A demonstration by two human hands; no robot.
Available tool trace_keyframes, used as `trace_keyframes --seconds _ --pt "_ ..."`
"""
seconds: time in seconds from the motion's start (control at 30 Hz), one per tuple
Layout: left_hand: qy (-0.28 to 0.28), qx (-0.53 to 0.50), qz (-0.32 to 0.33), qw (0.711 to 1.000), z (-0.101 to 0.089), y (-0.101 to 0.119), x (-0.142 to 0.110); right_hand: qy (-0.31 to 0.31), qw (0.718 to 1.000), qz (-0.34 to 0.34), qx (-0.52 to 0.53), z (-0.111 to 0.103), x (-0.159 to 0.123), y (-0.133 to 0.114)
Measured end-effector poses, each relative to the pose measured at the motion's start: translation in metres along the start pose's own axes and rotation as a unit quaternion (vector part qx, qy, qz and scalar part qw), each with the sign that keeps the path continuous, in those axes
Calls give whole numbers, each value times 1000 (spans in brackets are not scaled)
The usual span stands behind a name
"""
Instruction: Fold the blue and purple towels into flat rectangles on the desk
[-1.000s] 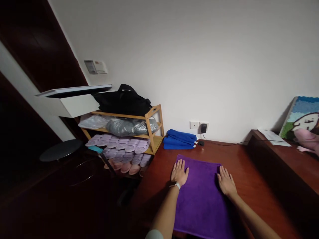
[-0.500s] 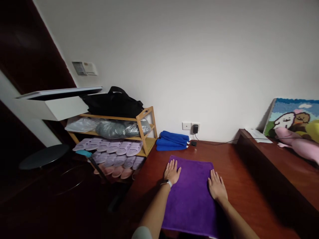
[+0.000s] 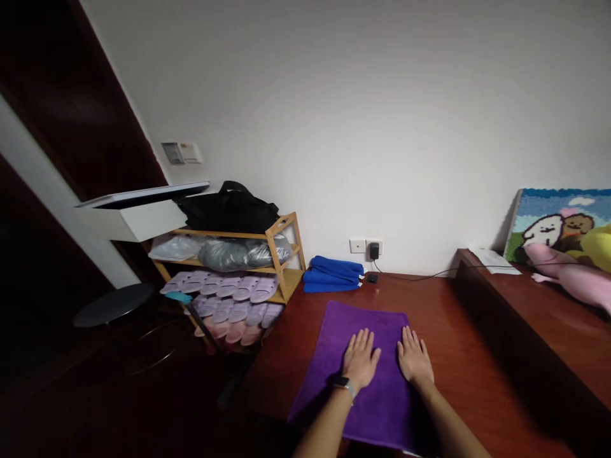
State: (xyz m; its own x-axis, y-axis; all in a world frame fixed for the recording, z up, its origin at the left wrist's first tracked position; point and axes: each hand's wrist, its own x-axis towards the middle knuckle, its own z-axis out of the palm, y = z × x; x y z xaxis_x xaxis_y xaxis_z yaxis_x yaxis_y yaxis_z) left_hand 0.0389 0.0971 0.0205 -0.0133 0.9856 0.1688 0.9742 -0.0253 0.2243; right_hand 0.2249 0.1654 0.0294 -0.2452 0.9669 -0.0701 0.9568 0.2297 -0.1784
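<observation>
A purple towel [image 3: 382,407] lies spread out on the reddish-brown wooden desk [image 3: 458,331]. My left hand [image 3: 361,361] rests palm down near the middle of the towel, fingers stretched out and a watch on the wrist. At the towel's right edge, my right hand [image 3: 416,359] also lies flat with its fingers extended. Neither hand grips anything. Behind the purple towel, folded blue towels [image 3: 334,275] are stacked against the wall.
A wooden rack [image 3: 281,254] left of the desk holds a black bag [image 3: 231,210] and rows of slippers [image 3: 238,287]. A black plug [image 3: 375,250] sits in the wall socket. On the raised ledge at right are a pink plush toy [image 3: 568,273] and a picture [image 3: 554,222].
My left hand has moved right, from the towel's left edge toward its middle. The right hand stays at the right edge. The camera view has shifted slightly.
</observation>
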Motion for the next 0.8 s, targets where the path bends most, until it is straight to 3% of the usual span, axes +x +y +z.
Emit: trace_keyframes --seconds 0.1,0.2,0.47,0.67,0.8 --pt "-16 51 -93 994 -28 -63 -19 2 1000 3 -5 4 1 0" --pt "-9 76 -130 989 -42 -97 -34 6 1000 2 -8 7 2 1" --pt "6 78 -134 988 -45 -91 -39 -17 1000 15 -12 -4 -8 -6" --pt "14 60 -131 989 -45 -92 -41 -9 1000 -5 -12 22 -53 5" --pt "9 55 -137 989 -48 -95 -40 8 999 -8 -35 28 -66 9"
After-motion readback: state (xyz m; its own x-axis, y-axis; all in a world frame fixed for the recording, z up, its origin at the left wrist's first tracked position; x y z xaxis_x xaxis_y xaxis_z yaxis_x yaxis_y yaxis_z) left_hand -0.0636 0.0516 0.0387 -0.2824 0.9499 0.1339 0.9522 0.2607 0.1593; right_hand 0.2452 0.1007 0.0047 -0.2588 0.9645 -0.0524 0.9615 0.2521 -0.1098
